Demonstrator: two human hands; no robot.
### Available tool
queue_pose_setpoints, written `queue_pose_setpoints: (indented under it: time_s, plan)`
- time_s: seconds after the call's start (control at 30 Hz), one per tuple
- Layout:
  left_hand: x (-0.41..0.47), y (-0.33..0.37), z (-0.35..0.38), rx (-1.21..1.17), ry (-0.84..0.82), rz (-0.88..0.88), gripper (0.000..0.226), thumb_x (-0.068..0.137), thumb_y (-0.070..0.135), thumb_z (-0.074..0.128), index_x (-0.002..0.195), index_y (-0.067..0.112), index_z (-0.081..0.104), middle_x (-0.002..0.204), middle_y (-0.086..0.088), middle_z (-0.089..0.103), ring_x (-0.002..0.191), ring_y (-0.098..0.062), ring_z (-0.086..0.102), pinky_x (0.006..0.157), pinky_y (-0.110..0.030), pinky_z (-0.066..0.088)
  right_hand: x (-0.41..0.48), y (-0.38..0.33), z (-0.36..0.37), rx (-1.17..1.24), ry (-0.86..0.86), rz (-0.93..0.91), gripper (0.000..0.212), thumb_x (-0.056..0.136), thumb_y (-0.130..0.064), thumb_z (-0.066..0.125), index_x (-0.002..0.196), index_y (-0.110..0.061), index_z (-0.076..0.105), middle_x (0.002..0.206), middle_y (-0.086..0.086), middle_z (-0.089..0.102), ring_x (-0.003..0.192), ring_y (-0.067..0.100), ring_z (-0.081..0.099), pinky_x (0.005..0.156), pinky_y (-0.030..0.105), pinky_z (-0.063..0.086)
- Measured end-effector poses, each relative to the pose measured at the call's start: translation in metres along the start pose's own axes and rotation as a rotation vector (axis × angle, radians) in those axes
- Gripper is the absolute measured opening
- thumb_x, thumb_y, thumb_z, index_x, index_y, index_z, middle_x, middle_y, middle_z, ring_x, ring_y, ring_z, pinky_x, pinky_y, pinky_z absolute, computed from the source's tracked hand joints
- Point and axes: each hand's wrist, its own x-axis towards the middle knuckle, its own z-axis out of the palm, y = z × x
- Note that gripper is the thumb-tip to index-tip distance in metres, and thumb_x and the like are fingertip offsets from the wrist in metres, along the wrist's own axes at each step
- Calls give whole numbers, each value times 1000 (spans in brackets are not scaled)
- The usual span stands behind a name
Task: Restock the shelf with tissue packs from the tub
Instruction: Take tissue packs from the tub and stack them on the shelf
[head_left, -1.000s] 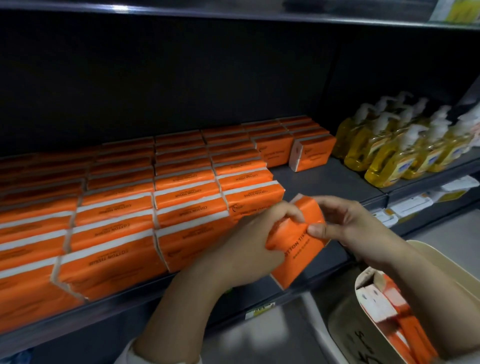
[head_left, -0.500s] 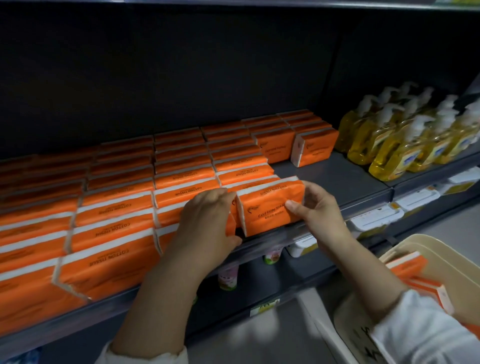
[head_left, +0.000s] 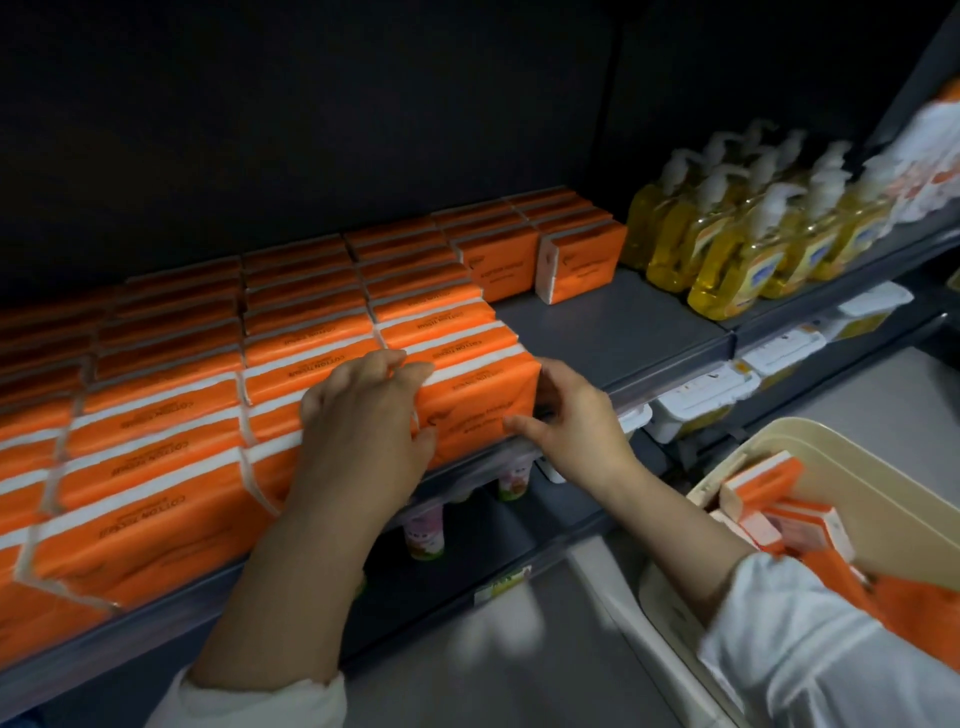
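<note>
Seating a tissue pack at the shelf front. At centre frame, the left hand (head_left: 363, 415) is lying spread against the left edge and front face of the frontmost tissue pack (head_left: 478, 405), fingers extended over its top corner, pressing rather than clasping. The right hand (head_left: 566, 421) is bracing the pack's right end, thumb against the lower front corner and fingers curled behind the side; neither hand is closing fully round the pack. The pack is standing on the shelf (head_left: 613, 338) at its front lip, touching the filled row (head_left: 436, 322) directly behind it, with further orange rows (head_left: 156, 415) running toward the left of the frame.

To do this step well, the person is probably best served by pushing evenly with both palms so that the soft wrapper does not buckle, squaring the front face to the shelf lip and closing any gap against the neighbouring column on the left. Bare shelf is showing to the right of the pack, between it and the two short stacks (head_left: 540, 254) at the back, so later packs seem destined there. The tub (head_left: 852, 478), at lower right, is holding more packs (head_left: 769, 499). Soap bottles (head_left: 753, 244) at upper right are standing well apart and posing little risk.
</note>
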Motion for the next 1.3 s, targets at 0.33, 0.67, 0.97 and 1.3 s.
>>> queue_pose_setpoints:
  time_s: [0.33,0.67,0.97,1.3]
  plan:
    - [-11,102,39,-257,195,413,35,74,9,65,108,9,64,108,-11,63,101,-31,56,90,-31,32,-64,67,-81,-101,37,253,27,79,-1,61,104,-6,66,83,0,62,76,13,58,81,32,49]
    - [-24,183,123,-211,-177,601,25,73,16,58,95,11,70,94,-6,69,85,-29,65,76,-31,46,-97,180,-164,-217,-57,604,30,82,-10,67,111,-5,63,103,10,66,94,22,61,63,4,36]
    - [-11,220,171,-95,-354,589,27,79,14,70,106,15,69,105,-1,66,98,-25,59,78,-39,47,-140,305,-208,-659,-116,862,40,90,-18,48,127,-3,45,126,24,52,116,38,50,96,39,41]
    - [-1,224,210,-113,-386,571,28,82,20,68,110,17,67,108,0,65,99,-24,59,77,-37,48,-136,362,-191,-618,-151,948,40,93,-16,42,129,0,34,122,26,55,110,40,56,90,43,44]
